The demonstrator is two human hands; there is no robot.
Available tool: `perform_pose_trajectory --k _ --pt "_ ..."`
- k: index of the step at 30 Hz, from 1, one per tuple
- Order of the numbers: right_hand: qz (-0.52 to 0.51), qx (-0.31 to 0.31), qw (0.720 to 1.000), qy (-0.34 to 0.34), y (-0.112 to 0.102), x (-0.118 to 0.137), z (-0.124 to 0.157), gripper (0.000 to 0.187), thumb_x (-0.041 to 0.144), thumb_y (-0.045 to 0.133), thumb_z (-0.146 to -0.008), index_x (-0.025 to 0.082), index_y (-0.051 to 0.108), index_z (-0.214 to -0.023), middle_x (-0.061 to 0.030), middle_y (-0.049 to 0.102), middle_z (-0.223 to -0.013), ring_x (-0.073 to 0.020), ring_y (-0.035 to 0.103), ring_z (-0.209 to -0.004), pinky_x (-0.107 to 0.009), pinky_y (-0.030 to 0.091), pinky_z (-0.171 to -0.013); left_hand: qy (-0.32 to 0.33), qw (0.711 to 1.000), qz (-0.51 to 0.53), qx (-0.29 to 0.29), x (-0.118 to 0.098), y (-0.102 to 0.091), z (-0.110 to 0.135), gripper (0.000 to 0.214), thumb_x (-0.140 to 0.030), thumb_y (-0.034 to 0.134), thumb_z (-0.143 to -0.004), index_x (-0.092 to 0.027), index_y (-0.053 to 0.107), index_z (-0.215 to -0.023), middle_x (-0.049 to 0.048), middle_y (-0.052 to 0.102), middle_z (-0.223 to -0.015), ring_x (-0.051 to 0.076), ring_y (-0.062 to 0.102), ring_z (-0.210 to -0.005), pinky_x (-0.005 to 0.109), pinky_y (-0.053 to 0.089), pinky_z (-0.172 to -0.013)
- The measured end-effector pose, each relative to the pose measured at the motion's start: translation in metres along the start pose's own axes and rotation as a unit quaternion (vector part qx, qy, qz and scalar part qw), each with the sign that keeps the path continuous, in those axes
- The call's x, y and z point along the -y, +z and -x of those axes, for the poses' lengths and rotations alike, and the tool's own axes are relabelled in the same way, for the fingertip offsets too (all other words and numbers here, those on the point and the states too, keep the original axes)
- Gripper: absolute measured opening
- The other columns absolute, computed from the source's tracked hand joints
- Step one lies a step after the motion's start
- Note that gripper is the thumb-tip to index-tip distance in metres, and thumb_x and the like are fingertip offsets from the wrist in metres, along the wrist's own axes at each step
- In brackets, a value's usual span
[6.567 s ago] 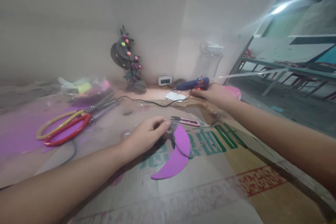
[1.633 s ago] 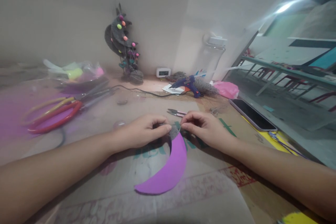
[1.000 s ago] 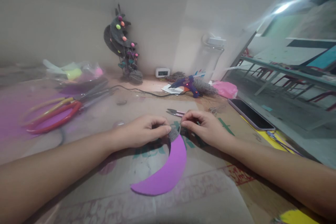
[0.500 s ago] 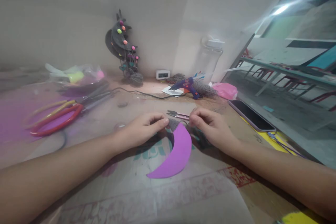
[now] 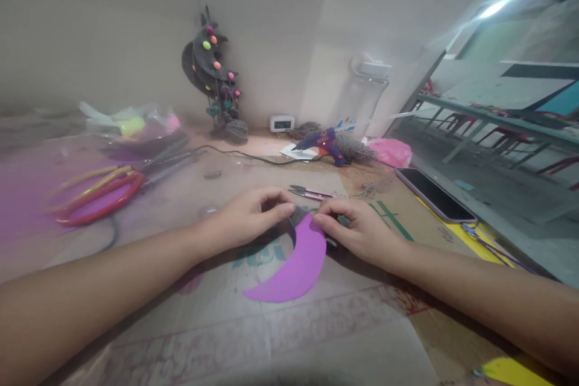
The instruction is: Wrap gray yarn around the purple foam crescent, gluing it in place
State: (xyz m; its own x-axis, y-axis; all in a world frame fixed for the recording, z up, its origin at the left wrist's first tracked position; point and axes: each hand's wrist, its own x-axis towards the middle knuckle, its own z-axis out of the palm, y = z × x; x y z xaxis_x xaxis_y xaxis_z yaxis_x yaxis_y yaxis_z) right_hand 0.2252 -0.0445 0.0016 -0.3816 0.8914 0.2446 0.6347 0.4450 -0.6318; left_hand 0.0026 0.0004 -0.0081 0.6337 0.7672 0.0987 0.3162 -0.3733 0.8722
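Note:
A purple crescent (image 5: 296,271), flat like craft foam, points its bare tip to the lower left. Grey yarn (image 5: 298,215) is wound round its upper end. My left hand (image 5: 266,211) is closed, thumb and fingers pinching that wrapped end. At the crescent's right edge my right hand (image 5: 348,223) is closed in a pinch, fingertips touching the edge beside the winding. It seems to hold the yarn's strand, mostly hidden by the fingers. Just beyond the hands lie small thread snips (image 5: 310,193).
Red-and-yellow-handled scissors (image 5: 102,196) lie left, before a plastic bag (image 5: 136,123). Behind are a decorated grey crescent hanging (image 5: 210,66), a clock (image 5: 281,123), a glue gun (image 5: 323,145), a yarn bundle (image 5: 355,149) and a bottle (image 5: 364,96). A phone (image 5: 434,196) lies right.
My right hand has moved left and slightly down, onto the crescent's edge. The crescent has shifted a little left. Loose grey strands and green lettering now show beyond my right hand.

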Motion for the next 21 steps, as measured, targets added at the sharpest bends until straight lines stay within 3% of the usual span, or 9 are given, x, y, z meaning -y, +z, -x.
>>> perform_pose_trajectory --k 4,8,11,13,16,21 --pt "-0.097 -0.079 0.992 -0.008 -0.0043 -0.0046 0.0011 0.023 0.041 0.059 -0.088 0.020 0.052 -0.081 0.0020 0.055 -0.069 -0.0102 0.051 -0.058 -0.024 0.042 -0.055 0.002 1.000 -0.013 -0.002 0.0018 0.0000 -0.0007 0.033 -0.047 0.050 -0.090 -0.017 0.063 -0.089 0.0015 0.067 -0.076 0.014 0.055 -0.066 0.025 0.041 -0.060" --pt "-0.214 0.027 0.974 0.066 -0.0099 -0.0032 -0.0024 0.034 0.037 0.063 -0.086 0.024 0.049 -0.114 -0.0023 0.063 -0.094 -0.0056 0.050 -0.046 -0.022 0.041 -0.042 0.003 1.000 -0.012 0.001 0.0023 0.0003 -0.0006 0.033 -0.047 0.049 -0.091 -0.017 0.063 -0.088 0.0010 0.066 -0.074 0.013 0.054 -0.064 0.024 0.040 -0.058" --pt "-0.282 0.092 0.949 0.110 -0.0095 -0.0001 -0.0057 0.044 0.032 0.066 -0.082 0.025 0.046 -0.120 -0.0052 0.061 -0.111 -0.0031 0.050 -0.042 -0.022 0.042 -0.039 0.008 1.000 -0.007 0.005 0.0024 0.0001 -0.0002 0.031 -0.046 0.049 -0.092 -0.018 0.063 -0.091 0.0009 0.067 -0.075 0.013 0.056 -0.066 0.024 0.041 -0.060" --pt "-0.298 0.112 0.939 0.131 -0.0071 0.0005 -0.0068 0.041 0.030 0.066 -0.081 0.023 0.048 -0.117 0.0007 0.062 -0.091 -0.0039 0.050 -0.042 -0.021 0.042 -0.040 0.015 1.000 -0.009 0.006 0.0025 -0.0001 -0.0002 0.030 -0.045 0.049 -0.092 -0.018 0.063 -0.091 0.0010 0.067 -0.076 0.014 0.057 -0.068 0.024 0.042 -0.063" --pt "-0.278 0.100 0.947 0.128 -0.0034 -0.0008 -0.0065 0.028 0.029 0.066 -0.081 0.019 0.055 -0.105 0.0077 0.052 -0.064 -0.0059 0.049 -0.046 -0.018 0.040 -0.042 0.024 1.000 -0.009 0.016 0.0027 -0.0002 -0.0005 0.030 -0.044 0.049 -0.092 -0.018 0.064 -0.090 0.0010 0.067 -0.076 0.014 0.058 -0.070 0.024 0.042 -0.064" --pt "-0.202 0.059 0.971 0.115 -0.0020 -0.0026 -0.0047 0.015 0.031 0.065 -0.082 0.017 0.062 -0.087 0.0052 0.054 -0.060 -0.0064 0.049 -0.047 -0.019 0.040 -0.042 0.036 0.998 -0.036 0.022 0.0037 0.0001 -0.0010 0.030 -0.043 0.048 -0.092 -0.018 0.064 -0.087 0.0020 0.067 -0.078 0.015 0.058 -0.073 0.024 0.043 -0.065"
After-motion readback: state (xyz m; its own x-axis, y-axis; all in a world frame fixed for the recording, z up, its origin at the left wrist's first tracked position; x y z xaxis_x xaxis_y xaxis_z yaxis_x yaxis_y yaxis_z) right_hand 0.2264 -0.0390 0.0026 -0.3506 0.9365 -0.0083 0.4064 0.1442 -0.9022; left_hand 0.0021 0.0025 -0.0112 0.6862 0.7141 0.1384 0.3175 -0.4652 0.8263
